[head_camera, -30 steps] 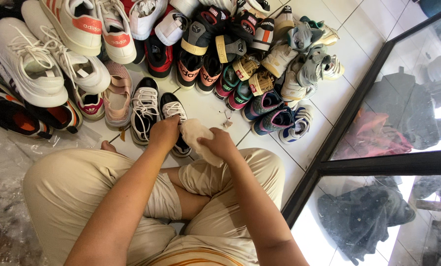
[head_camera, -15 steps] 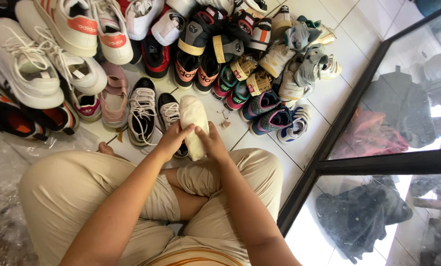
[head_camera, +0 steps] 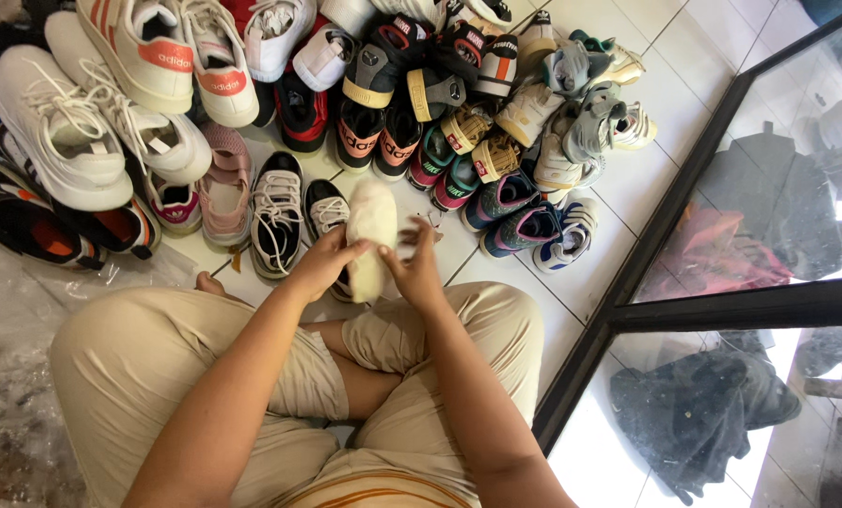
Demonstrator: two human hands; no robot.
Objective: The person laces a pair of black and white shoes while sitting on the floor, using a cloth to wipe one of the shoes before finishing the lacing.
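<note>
I sit cross-legged on a white tiled floor in beige trousers. My left hand (head_camera: 319, 266) and my right hand (head_camera: 414, 269) together hold a small cream-white shoe (head_camera: 371, 237), sole side towards me, upright between my fingers. Just beyond it stand a pair of small black sneakers with white laces (head_camera: 278, 223). A dense pile of children's shoes (head_camera: 459, 141) lies past my hands.
Large white sneakers (head_camera: 63, 132) with orange heel tabs lie at the far left. Clear plastic wrap (head_camera: 7, 376) covers the floor at the left. A black-framed glass case (head_camera: 722, 310) with dark bags inside stands at the right.
The cream shoe has turned from lying across my right hand to standing upright between both hands, and my hands have closed in on it.
</note>
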